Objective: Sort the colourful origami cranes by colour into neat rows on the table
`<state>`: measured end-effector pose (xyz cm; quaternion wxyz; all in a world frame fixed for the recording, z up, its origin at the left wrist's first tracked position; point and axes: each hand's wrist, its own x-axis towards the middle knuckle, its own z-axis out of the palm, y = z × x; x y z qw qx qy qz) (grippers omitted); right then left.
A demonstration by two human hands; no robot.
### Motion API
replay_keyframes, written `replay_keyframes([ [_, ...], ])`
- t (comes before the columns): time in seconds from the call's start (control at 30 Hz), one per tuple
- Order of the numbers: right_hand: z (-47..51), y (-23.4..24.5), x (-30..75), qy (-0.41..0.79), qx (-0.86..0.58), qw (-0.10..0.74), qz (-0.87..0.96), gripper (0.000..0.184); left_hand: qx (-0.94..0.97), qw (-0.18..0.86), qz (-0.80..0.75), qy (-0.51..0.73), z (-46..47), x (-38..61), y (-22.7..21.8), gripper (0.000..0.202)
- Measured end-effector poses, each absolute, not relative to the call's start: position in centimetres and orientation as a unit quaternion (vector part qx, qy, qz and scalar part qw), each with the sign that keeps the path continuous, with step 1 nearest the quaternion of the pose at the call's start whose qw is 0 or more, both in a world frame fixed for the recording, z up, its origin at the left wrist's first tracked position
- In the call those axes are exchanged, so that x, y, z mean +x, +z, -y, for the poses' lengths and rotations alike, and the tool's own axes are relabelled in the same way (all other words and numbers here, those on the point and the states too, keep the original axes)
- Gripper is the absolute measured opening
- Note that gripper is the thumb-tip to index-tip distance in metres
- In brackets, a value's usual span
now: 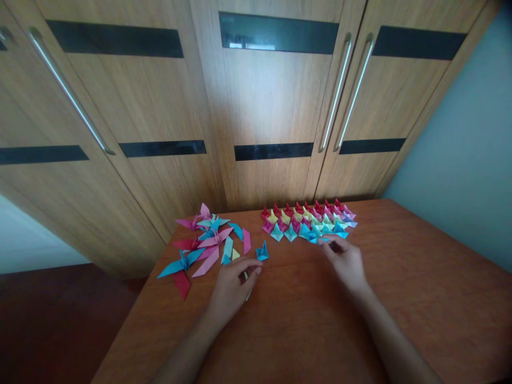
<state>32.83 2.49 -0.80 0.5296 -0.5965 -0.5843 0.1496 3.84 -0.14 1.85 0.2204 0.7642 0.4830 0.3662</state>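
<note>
My right hand (347,262) is closed in a pinch on a blue folded paper piece (316,239) at the front of the pointed paper rows. My left hand (234,285) has its fingers curled together, and a thin pale green paper piece (248,294) shows at them, mostly hidden. Just beyond its fingertips a single blue folded paper piece (262,251) stands on the table. Near that hand lie a flat pink paper strip (246,241) and a light blue folded strip (228,249).
Several origami cranes in pink, red and blue (216,239) cluster at the table's left. Rows of red, yellow, pink and green paper pieces (296,218) stand toward the back. Behind the wooden table (304,330) rises a wooden wardrobe (264,96); a pale wall (460,160) is on the right.
</note>
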Motion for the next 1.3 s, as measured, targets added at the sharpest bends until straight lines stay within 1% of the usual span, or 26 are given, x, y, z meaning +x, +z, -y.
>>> replay_keyframes([
  [0.07, -2.8, -0.8, 35.7, 0.099, -0.651, 0.521, 0.543, 0.048, 0.769, 0.219, -0.479, 0.363, 0.2, 3.9, 1.9, 0.018],
  [0.1, -3.0, -0.8, 37.1, 0.069, -0.678, 0.501, 0.533, 0.05, 0.77, 0.219, -0.476, 0.362, 0.3, 3.9, 2.0, 0.018],
  [0.2, -3.4, -0.9, 41.1, -0.019, -0.728, 0.426, 0.537, 0.051, 0.773, 0.224, -0.474, 0.358, 0.5, 4.0, 2.2, 0.018],
  [0.3, -3.7, -1.3, 43.9, -0.073, -0.762, 0.355, 0.537, 0.049, 0.776, 0.227, -0.469, 0.356, 0.6, 4.1, 2.3, 0.018],
  [0.37, -3.9, -1.9, 45.1, -0.078, -0.789, 0.302, 0.529, 0.046, 0.779, 0.227, -0.463, 0.356, 0.7, 4.1, 2.4, 0.019],
  [0.47, -4.1, -2.9, 46.0, -0.052, -0.829, 0.224, 0.51, 0.042, 0.783, 0.224, -0.458, 0.356, 0.7, 4.1, 2.4, 0.019],
  [0.57, -4.5, -3.6, 46.3, -0.038, -0.85, 0.173, 0.495, 0.043, 0.787, 0.22, -0.456, 0.353, 0.8, 4.0, 2.4, 0.019],
  [0.93, -5.8, -3.7, 46.2, -0.04, -0.833, 0.127, 0.537, 0.041, 0.805, 0.213, -0.443, 0.334, 0.9, 4.1, 2.4, 0.02],
  [1.07, -6.0, -3.6, 46.1, -0.029, -0.833, 0.109, 0.541, 0.043, 0.806, 0.208, -0.446, 0.329, 0.8, 4.0, 2.2, 0.02],
  [1.3, -5.3, -2.4, 46.4, -0.007, -0.827, 0.099, 0.554, 0.04, 0.811, 0.192, -0.454, 0.314, 0.6, 3.7, 1.8, 0.02],
])
